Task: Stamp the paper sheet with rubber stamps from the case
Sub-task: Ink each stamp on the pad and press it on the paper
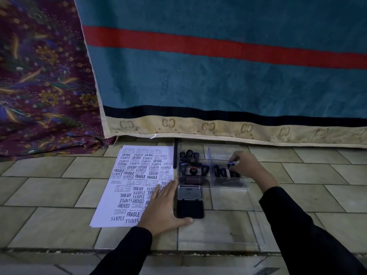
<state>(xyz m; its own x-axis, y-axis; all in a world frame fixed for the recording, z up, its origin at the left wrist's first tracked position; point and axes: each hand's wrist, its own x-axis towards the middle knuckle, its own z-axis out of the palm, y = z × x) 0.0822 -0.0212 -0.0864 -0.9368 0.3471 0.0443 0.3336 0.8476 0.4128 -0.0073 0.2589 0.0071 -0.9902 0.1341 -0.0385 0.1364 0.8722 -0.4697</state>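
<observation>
- paper sheet (135, 179) lies flat on the tiled floor (49, 191), already packed with prints like SAMPLE, FRAGILE and AIR MAIL
- clear case (228, 148) sits right at its 3 o'clock, dark stamps (189, 154) standing in both compartments
- left hand (164, 207) is flat on the sheet's 5 o'clock corner, fingers straight, holding nothing
- right hand (248, 165) is inside the case's right compartment, fingers curled, pinching a blue-tipped stamp (232, 164)
- open ink pad (190, 209) sits at 6 o'clock of the case, just beside the left thumb
</observation>
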